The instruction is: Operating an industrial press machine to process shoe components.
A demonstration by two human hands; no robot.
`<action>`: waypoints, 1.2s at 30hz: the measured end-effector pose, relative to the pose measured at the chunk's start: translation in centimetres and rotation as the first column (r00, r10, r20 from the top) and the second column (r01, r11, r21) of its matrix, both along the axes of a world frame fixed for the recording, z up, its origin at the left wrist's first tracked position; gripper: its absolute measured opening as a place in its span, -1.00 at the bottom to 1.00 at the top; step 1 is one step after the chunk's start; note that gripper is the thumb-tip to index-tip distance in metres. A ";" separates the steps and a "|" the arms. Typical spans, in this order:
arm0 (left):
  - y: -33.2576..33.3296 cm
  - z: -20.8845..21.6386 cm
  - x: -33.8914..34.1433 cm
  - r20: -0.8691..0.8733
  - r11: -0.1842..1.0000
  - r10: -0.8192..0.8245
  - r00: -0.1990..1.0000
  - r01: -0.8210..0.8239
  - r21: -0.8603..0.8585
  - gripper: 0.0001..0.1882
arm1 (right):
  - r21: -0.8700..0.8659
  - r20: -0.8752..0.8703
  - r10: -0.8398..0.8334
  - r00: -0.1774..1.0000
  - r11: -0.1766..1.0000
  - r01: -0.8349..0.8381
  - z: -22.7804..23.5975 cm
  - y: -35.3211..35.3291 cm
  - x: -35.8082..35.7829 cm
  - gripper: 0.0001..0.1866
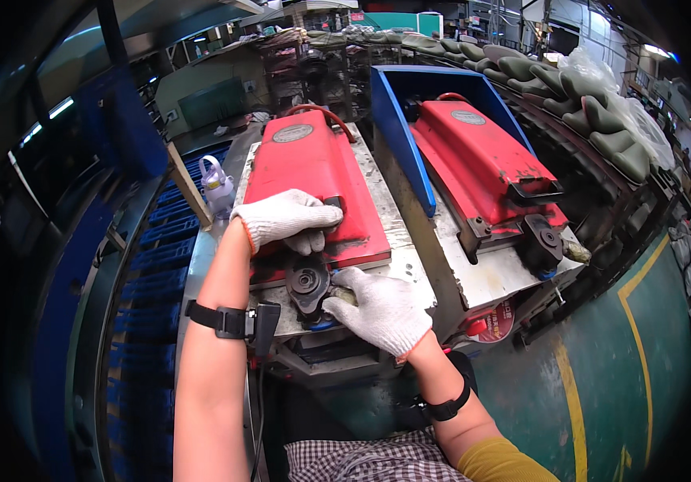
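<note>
My left hand (293, 221), in a white knitted glove, is closed at the black handle (334, 202) on the front of the nearer red machine cover (289, 165). Below it, a black clamp housing (307, 281) with a round pivot stands at the cover's front edge. My right hand (385, 308), gloved the same way, curls around a short yellowish grip (345, 296) at the right side of that housing. The thumb and fingers lie on either side of this grip, which is partly hidden.
A second red cover (482, 157) inside a blue metal guard (401, 132) stands to the right. Its black clamp (542, 241) faces me. A pale purple bottle (217, 186) stands at left, beside blue slats (161, 257). Green curved pieces (602, 128) line a rack behind.
</note>
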State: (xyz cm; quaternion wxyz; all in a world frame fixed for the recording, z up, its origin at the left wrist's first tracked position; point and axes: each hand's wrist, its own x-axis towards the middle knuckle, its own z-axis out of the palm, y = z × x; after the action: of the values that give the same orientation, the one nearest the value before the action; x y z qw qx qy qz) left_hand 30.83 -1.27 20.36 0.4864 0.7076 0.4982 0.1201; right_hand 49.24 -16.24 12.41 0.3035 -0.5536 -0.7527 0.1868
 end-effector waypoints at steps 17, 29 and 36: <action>-3.6 -0.7 0.9 -0.100 0.851 0.180 0.979 -0.104 0.515 -0.68 | 0.434 -0.314 -0.068 0.947 0.877 0.206 0.6 -2.2 14.3 -0.71; -7.7 -0.3 17.6 -0.298 0.441 -0.183 0.937 0.349 0.827 -0.65 | 0.119 0.258 -0.794 0.550 0.591 0.798 0.1 -4.8 33.0 -0.50; -5.9 -4.8 24.5 -0.464 0.151 -0.350 0.814 0.538 0.830 -0.51 | 0.053 0.278 -0.513 0.812 0.852 0.521 1.1 -12.3 25.8 -0.35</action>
State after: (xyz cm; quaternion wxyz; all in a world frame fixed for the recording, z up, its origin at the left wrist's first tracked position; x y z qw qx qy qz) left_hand 55.32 -7.20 15.60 -0.0494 0.9728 0.1369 0.1801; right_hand 75.08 -28.49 13.55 0.2252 -0.7618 -0.6069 0.0259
